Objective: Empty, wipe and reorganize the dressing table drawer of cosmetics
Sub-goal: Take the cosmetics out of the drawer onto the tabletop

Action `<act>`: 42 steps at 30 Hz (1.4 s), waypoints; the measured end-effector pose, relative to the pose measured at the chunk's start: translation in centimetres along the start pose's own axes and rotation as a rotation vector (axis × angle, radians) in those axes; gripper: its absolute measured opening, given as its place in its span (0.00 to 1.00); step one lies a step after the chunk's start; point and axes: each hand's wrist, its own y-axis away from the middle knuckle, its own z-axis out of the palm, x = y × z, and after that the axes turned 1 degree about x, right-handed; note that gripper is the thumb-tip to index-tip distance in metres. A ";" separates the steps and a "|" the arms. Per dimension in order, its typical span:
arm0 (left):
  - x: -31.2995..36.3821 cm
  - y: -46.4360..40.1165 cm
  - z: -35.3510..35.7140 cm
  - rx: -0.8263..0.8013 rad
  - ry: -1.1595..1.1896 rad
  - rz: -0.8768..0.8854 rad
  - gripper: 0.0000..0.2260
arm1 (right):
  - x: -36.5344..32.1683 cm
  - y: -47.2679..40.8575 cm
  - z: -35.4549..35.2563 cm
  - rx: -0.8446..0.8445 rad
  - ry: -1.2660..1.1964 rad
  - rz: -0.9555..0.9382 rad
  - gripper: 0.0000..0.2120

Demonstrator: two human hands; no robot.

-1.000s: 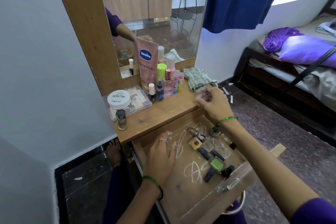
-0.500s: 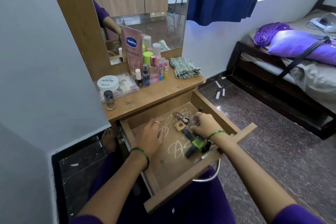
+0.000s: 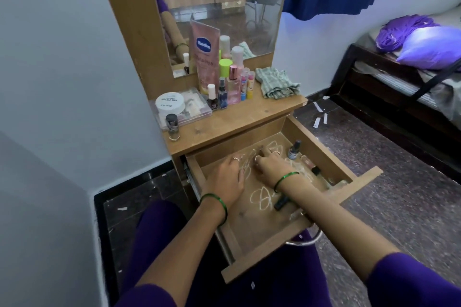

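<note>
The wooden drawer (image 3: 262, 260) of the dressing table is pulled far out; white scribbles mark its floor. My left hand (image 3: 225, 179) rests flat on the drawer floor at the left. My right hand (image 3: 270, 166) is at the back middle, fingers curled down around small bottles that it mostly hides. To its right a dark-capped nail polish bottle (image 3: 294, 151) stands, and a clear bottle (image 3: 308, 162) lies by the right wall. A dark tube (image 3: 281, 203) shows under my right forearm, which covers other items.
On the tabletop stand a pink Vaseline tube (image 3: 204, 57), several small bottles, a white jar (image 3: 170, 102) on a clear box, a lone nail polish bottle (image 3: 172, 127) and a crumpled checked cloth (image 3: 277, 82). A bed (image 3: 399, 97) is at the right; paper scraps (image 3: 320, 114) lie on the floor.
My right hand came down from the tabletop edge into the drawer and now covers the bottles at the back. The left hand stayed on the drawer floor. My view pulled back.
</note>
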 end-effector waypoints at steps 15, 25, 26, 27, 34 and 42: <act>-0.4 -0.4 0.1 0.052 0.134 -0.071 0.23 | 1.4 -0.9 -2.5 -0.011 -0.642 0.221 0.14; -0.2 -0.2 -0.5 0.105 0.261 -0.138 0.29 | 1.6 1.5 -5.2 -0.107 -1.697 0.023 0.17; -0.2 -0.2 -0.4 0.103 0.255 -0.135 0.29 | 1.7 1.6 -5.4 -0.097 -1.706 0.014 0.16; -0.2 -0.2 -0.4 0.104 0.250 -0.132 0.29 | 1.7 1.7 -5.6 -0.081 -1.717 0.017 0.14; -0.4 -0.4 0.0 0.063 0.159 -0.123 0.26 | 2.5 2.5 -6.3 -0.001 -1.803 0.043 0.17; 1.0 -1.5 1.2 -0.191 -0.186 0.048 0.17 | 4.7 3.2 -7.0 0.221 -1.708 0.238 0.06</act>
